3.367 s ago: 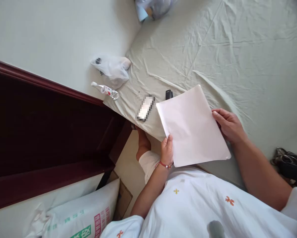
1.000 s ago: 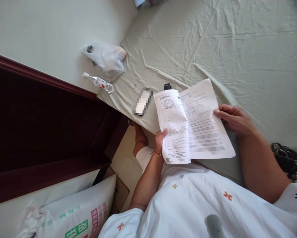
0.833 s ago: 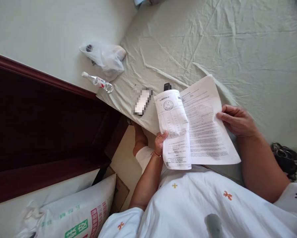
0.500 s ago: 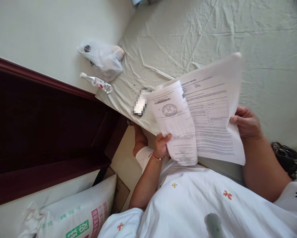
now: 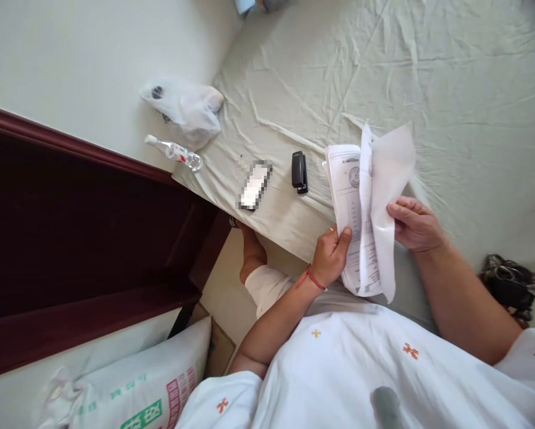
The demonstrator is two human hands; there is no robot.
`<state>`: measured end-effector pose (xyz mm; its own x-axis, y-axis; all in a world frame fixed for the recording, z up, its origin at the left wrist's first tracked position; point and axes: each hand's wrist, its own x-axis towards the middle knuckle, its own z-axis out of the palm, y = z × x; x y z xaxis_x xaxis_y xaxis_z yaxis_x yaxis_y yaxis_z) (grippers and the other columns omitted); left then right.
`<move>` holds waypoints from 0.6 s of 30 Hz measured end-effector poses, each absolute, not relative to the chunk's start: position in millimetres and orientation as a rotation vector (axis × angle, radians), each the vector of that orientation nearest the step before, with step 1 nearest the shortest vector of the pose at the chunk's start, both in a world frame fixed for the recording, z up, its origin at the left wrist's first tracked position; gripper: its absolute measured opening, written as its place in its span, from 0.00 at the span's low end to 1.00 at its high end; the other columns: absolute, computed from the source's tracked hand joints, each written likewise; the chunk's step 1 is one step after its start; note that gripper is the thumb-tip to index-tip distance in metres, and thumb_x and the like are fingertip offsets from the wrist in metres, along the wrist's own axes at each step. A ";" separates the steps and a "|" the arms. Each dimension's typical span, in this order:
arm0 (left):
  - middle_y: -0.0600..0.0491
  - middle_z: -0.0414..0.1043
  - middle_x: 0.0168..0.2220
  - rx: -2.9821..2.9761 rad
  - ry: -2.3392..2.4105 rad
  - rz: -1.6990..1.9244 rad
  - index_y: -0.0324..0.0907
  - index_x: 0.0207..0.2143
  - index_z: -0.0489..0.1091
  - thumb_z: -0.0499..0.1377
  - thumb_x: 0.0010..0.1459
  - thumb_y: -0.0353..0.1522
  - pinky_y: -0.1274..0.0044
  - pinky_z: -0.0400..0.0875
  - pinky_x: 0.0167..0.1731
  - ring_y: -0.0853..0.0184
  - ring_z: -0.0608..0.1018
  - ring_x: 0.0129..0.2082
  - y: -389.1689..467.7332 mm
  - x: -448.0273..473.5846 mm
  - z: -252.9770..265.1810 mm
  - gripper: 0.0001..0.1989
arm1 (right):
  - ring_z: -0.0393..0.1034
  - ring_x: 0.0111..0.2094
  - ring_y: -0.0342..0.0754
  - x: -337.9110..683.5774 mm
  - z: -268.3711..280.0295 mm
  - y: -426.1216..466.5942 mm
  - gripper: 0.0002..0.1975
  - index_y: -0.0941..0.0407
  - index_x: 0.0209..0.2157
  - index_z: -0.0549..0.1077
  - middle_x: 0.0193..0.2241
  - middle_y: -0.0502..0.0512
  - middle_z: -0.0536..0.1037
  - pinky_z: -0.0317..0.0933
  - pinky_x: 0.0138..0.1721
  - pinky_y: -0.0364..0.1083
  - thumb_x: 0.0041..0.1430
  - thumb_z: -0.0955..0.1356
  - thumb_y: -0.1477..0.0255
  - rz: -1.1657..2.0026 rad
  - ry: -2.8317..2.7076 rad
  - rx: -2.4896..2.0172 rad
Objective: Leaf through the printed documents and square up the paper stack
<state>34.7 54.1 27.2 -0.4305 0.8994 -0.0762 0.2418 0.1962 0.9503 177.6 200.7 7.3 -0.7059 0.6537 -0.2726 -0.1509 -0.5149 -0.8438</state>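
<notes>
Both hands hold a sheaf of printed white papers (image 5: 366,208) above the near edge of a bed. My left hand (image 5: 332,255), with a red cord at the wrist, grips the lower left edge of the printed pages. My right hand (image 5: 414,223) pinches the right-hand sheets, which stand folded up almost on edge toward the left ones. A black stapler (image 5: 299,171) lies on the sheet just left of the papers, apart from them. A phone (image 5: 254,186) lies further left.
The bed (image 5: 450,89) has a wrinkled pale green sheet. A small water bottle (image 5: 174,152) and a white plastic bag (image 5: 184,107) lie at its corner. A dark wooden frame (image 5: 71,226) is at left, a printed sack (image 5: 146,387) below, tangled black cords (image 5: 509,289) at right.
The papers, spread open and flat a second ago, were lifted and are now swung nearly closed. My left hand moved right, and the stapler they hid has come fully into view.
</notes>
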 end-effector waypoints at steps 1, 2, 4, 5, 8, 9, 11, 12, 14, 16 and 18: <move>0.48 0.76 0.30 1.072 1.831 1.244 0.43 0.27 0.72 0.49 0.68 0.61 0.70 0.70 0.38 0.62 0.76 0.33 53.9 35.4 28.5 0.34 | 0.48 0.18 0.38 176.4 6.4 200.0 0.28 0.54 0.21 0.71 0.15 0.45 0.60 0.48 0.18 0.42 0.43 0.82 0.47 2.262 -1.183 -0.778; 0.48 0.75 0.29 1.079 1.853 1.232 0.43 0.26 0.71 0.47 0.69 0.61 0.70 0.70 0.38 0.62 0.76 0.33 53.1 35.7 29.9 0.35 | 0.50 0.19 0.38 175.1 5.4 199.1 0.27 0.54 0.23 0.74 0.16 0.45 0.63 0.49 0.19 0.42 0.44 0.82 0.48 2.290 -1.216 -0.750; 0.46 0.75 0.29 1.106 1.871 1.207 0.43 0.25 0.72 0.44 0.68 0.62 0.70 0.69 0.38 0.60 0.76 0.34 50.5 35.9 33.2 0.38 | 0.55 0.21 0.39 172.4 3.0 197.2 0.25 0.55 0.26 0.77 0.19 0.47 0.67 0.51 0.21 0.41 0.48 0.81 0.49 2.342 -1.333 -0.680; 0.45 0.76 0.30 1.122 1.868 1.193 0.43 0.26 0.73 0.44 0.68 0.63 0.70 0.70 0.39 0.59 0.77 0.35 49.0 35.9 34.5 0.38 | 0.57 0.22 0.40 170.9 1.6 196.2 0.24 0.56 0.28 0.78 0.21 0.47 0.69 0.52 0.23 0.41 0.50 0.80 0.49 2.362 -1.402 -0.641; 0.44 0.80 0.35 1.107 1.876 1.171 0.42 0.33 0.80 0.50 0.65 0.63 0.70 0.70 0.41 0.57 0.79 0.39 44.2 35.8 34.1 0.37 | 0.59 0.24 0.40 167.0 -2.2 193.5 0.24 0.56 0.27 0.77 0.22 0.47 0.69 0.53 0.25 0.41 0.55 0.79 0.50 2.379 -1.531 -0.563; 0.44 0.80 0.35 1.067 1.892 1.176 0.42 0.33 0.80 0.54 0.65 0.62 0.70 0.70 0.41 0.58 0.79 0.38 42.5 35.5 31.9 0.34 | 0.59 0.24 0.40 166.3 -3.0 192.8 0.24 0.56 0.27 0.77 0.22 0.47 0.69 0.53 0.25 0.41 0.55 0.79 0.50 2.379 -1.532 -0.558; 0.47 0.78 0.30 0.916 1.900 1.216 0.41 0.28 0.79 0.59 0.63 0.58 0.71 0.69 0.38 0.61 0.77 0.34 38.6 33.0 24.9 0.30 | 0.60 0.24 0.40 166.5 -3.2 192.2 0.22 0.56 0.29 0.78 0.23 0.48 0.71 0.54 0.25 0.42 0.55 0.79 0.50 2.377 -1.490 -0.576; 0.49 0.76 0.28 0.810 1.873 1.248 0.41 0.26 0.77 0.62 0.62 0.57 0.71 0.69 0.37 0.62 0.76 0.32 36.4 30.5 20.9 0.29 | 0.61 0.24 0.41 167.4 -2.6 192.4 0.22 0.55 0.29 0.78 0.23 0.48 0.72 0.55 0.26 0.42 0.55 0.79 0.51 2.373 -1.457 -0.601; 0.50 0.76 0.26 0.558 1.743 1.332 0.40 0.26 0.76 0.66 0.59 0.55 0.72 0.70 0.35 0.63 0.76 0.29 31.6 22.2 14.2 0.26 | 0.64 0.24 0.43 171.0 0.0 194.3 0.20 0.54 0.31 0.80 0.23 0.49 0.74 0.58 0.26 0.44 0.52 0.80 0.51 2.345 -1.379 -0.686; 0.49 0.79 0.28 0.323 1.618 1.427 0.39 0.29 0.78 0.70 0.54 0.50 0.71 0.74 0.37 0.62 0.79 0.30 26.3 9.8 11.6 0.22 | 0.67 0.24 0.46 175.9 3.6 198.7 0.19 0.52 0.32 0.80 0.23 0.49 0.75 0.61 0.26 0.45 0.49 0.81 0.52 2.294 -1.301 -0.788; 0.47 0.82 0.31 0.173 1.588 1.546 0.38 0.30 0.79 0.71 0.51 0.46 0.69 0.77 0.42 0.59 0.83 0.35 21.0 -4.6 14.0 0.19 | 0.67 0.23 0.45 181.1 6.7 205.3 0.18 0.51 0.31 0.79 0.23 0.48 0.75 0.61 0.25 0.45 0.48 0.81 0.54 2.229 -1.228 -0.848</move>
